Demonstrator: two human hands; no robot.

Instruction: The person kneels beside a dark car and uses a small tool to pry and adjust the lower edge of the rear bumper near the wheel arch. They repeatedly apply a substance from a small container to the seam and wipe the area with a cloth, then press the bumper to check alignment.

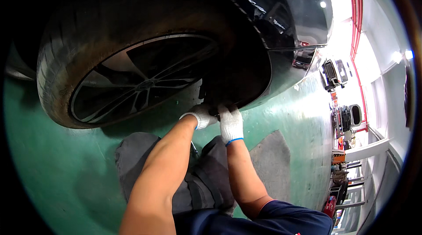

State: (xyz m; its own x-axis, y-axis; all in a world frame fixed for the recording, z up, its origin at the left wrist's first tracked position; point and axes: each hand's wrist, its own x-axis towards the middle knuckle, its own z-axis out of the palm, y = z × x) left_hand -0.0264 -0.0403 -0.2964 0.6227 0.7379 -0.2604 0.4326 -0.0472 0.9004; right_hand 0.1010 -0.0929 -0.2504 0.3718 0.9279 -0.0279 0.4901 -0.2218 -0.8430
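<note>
Both gloved hands, left hand and right hand, up under the dark car body behind the wheel, finger state impossible to tell; best worked by feel, slowly, wrists steady.

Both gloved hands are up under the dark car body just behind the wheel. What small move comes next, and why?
Probably a short feel along the lower edge of the car body to settle the grip. Both the left hand and the right hand touch that shadowed edge beside the tyre, and what the fingers hold is hidden, so a bigger pull looks premature.
</note>
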